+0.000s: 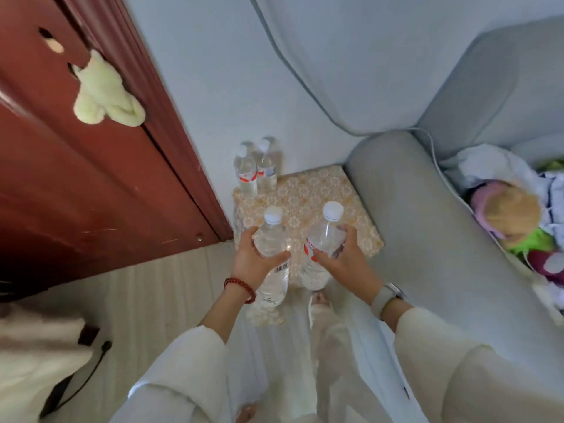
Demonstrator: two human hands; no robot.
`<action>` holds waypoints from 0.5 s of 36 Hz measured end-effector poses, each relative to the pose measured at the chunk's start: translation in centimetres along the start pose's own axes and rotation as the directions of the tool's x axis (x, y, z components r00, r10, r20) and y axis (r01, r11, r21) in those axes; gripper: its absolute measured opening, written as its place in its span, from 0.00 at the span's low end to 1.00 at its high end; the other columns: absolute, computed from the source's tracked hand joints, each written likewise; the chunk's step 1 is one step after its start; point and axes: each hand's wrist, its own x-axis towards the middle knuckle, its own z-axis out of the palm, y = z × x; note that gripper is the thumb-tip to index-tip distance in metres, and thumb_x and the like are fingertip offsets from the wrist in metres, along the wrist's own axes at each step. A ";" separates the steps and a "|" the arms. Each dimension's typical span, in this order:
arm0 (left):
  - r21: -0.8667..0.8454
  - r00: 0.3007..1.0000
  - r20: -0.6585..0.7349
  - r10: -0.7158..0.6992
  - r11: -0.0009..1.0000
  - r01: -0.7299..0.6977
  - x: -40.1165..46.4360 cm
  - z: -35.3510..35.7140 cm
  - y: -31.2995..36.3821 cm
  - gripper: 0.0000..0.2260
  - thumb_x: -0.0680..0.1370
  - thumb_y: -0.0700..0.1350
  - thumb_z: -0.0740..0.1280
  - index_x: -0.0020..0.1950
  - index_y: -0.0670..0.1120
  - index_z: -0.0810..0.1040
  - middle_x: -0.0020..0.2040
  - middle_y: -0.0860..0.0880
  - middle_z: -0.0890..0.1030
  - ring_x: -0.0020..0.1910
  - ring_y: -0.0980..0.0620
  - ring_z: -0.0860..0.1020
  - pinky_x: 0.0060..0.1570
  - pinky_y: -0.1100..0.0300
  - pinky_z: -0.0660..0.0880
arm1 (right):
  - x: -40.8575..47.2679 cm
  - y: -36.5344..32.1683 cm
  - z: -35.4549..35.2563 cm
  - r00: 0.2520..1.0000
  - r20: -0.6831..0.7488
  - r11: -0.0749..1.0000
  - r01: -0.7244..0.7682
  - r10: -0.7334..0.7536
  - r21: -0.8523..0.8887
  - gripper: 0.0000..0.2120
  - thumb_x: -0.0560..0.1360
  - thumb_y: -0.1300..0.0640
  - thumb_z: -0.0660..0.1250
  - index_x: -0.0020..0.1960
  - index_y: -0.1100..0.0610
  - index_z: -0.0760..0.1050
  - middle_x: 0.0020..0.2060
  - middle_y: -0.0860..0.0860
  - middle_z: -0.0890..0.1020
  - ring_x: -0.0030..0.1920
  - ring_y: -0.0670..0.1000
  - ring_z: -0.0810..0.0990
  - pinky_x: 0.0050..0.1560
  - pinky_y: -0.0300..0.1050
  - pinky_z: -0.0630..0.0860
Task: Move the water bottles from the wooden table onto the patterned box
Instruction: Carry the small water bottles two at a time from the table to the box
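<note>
While both hands (300,264) grip bottles (271,254), the patterned box's (308,193) near edge hides.

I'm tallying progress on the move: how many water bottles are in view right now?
4. Two stand together at the patterned box's far left corner; one is in the left hand, one in the right hand. Others may be out of view.

Soft, even daylight; wide-angle bending grows away from the patterned box (308,193), edges slightly blurred, shadows faint.
</note>
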 end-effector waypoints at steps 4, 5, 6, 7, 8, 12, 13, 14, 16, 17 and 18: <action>0.068 0.998 -0.055 -0.038 0.997 0.042 6.6 3.9 0.5 0.34 0.65 0.46 0.77 0.65 0.47 0.63 0.48 0.49 0.75 0.46 0.48 0.76 0.47 0.55 0.75 | 8.2 1.8 -1.2 0.999 0.044 0.997 -0.030 0.033 -0.067 0.35 0.68 0.50 0.73 0.65 0.55 0.56 0.54 0.50 0.72 0.48 0.52 0.76 0.45 0.46 0.74; 0.072 0.997 -0.062 -0.040 0.996 0.044 8.5 5.1 0.4 0.35 0.64 0.46 0.77 0.65 0.47 0.64 0.52 0.50 0.74 0.51 0.47 0.76 0.51 0.52 0.75 | 10.5 2.4 -1.5 0.998 0.050 0.995 -0.037 0.042 -0.089 0.36 0.67 0.49 0.73 0.65 0.55 0.56 0.55 0.51 0.72 0.49 0.53 0.76 0.47 0.48 0.75; 0.077 0.997 -0.065 -0.039 0.996 0.044 10.2 6.1 0.3 0.35 0.64 0.45 0.78 0.65 0.47 0.64 0.56 0.50 0.73 0.56 0.47 0.74 0.56 0.50 0.74 | 12.6 3.0 -1.6 0.997 0.051 0.993 -0.044 0.049 -0.106 0.36 0.67 0.49 0.73 0.65 0.55 0.56 0.55 0.51 0.73 0.51 0.52 0.76 0.48 0.47 0.76; 0.092 0.997 -0.073 -0.027 0.995 0.034 11.9 7.0 0.2 0.35 0.63 0.44 0.78 0.65 0.48 0.65 0.59 0.51 0.70 0.58 0.48 0.72 0.59 0.50 0.72 | 14.8 3.4 -1.6 0.997 0.048 0.991 -0.049 0.055 -0.123 0.36 0.67 0.49 0.74 0.66 0.55 0.56 0.56 0.51 0.72 0.52 0.52 0.75 0.49 0.46 0.75; 0.124 0.996 -0.084 -0.017 0.992 0.028 13.6 7.8 0.1 0.35 0.63 0.44 0.78 0.65 0.47 0.65 0.61 0.50 0.69 0.60 0.49 0.70 0.61 0.50 0.71 | 16.9 3.9 -1.6 0.997 0.047 0.989 -0.048 0.055 -0.139 0.36 0.67 0.49 0.74 0.66 0.55 0.57 0.55 0.50 0.71 0.53 0.51 0.74 0.49 0.45 0.75; 0.211 0.990 -0.142 -0.022 0.976 0.051 19.9 10.5 -0.5 0.35 0.64 0.44 0.77 0.67 0.48 0.65 0.66 0.46 0.67 0.62 0.46 0.70 0.63 0.51 0.69 | 23.6 5.6 -0.9 0.998 0.059 0.974 0.003 0.010 -0.227 0.37 0.66 0.49 0.74 0.67 0.56 0.57 0.59 0.54 0.72 0.55 0.53 0.73 0.51 0.46 0.76; 0.205 0.986 -0.163 -0.022 0.977 0.055 21.3 11.0 -0.5 0.35 0.64 0.44 0.77 0.67 0.47 0.65 0.66 0.45 0.68 0.61 0.46 0.70 0.61 0.53 0.69 | 25.0 6.0 -0.8 0.998 0.063 0.970 0.012 0.004 -0.242 0.38 0.67 0.48 0.73 0.67 0.57 0.57 0.59 0.55 0.72 0.54 0.52 0.73 0.50 0.45 0.76; 0.203 0.983 -0.182 -0.022 0.977 0.059 22.7 11.4 -0.5 0.35 0.64 0.44 0.77 0.67 0.47 0.66 0.66 0.45 0.68 0.61 0.46 0.71 0.59 0.54 0.69 | 26.2 6.2 -0.7 0.998 0.062 0.968 0.020 -0.005 -0.249 0.38 0.67 0.47 0.73 0.68 0.58 0.57 0.58 0.54 0.72 0.53 0.51 0.72 0.48 0.43 0.75; 0.211 0.981 -0.194 -0.014 0.976 0.056 25.1 12.0 -0.6 0.35 0.64 0.44 0.77 0.67 0.47 0.66 0.66 0.46 0.69 0.61 0.46 0.71 0.58 0.54 0.70 | 28.4 6.7 -0.5 0.998 0.046 0.969 0.039 -0.029 -0.243 0.38 0.67 0.46 0.73 0.68 0.59 0.57 0.57 0.54 0.72 0.50 0.49 0.72 0.46 0.40 0.75; 0.211 0.980 -0.197 -0.007 0.976 0.049 26.0 12.3 -0.7 0.35 0.64 0.43 0.77 0.68 0.47 0.66 0.66 0.46 0.69 0.61 0.46 0.72 0.59 0.54 0.70 | 29.2 6.8 -0.5 0.998 0.039 0.973 0.047 -0.039 -0.226 0.38 0.67 0.47 0.73 0.67 0.60 0.57 0.56 0.53 0.72 0.50 0.49 0.72 0.46 0.39 0.74; 0.207 0.979 -0.202 -0.001 0.977 0.044 26.8 12.4 -0.7 0.35 0.64 0.43 0.77 0.68 0.47 0.65 0.66 0.46 0.69 0.60 0.47 0.72 0.60 0.52 0.70 | 29.9 6.9 -0.3 0.998 0.030 0.977 0.053 -0.048 -0.205 0.38 0.67 0.48 0.73 0.67 0.60 0.57 0.55 0.53 0.72 0.50 0.49 0.72 0.47 0.38 0.73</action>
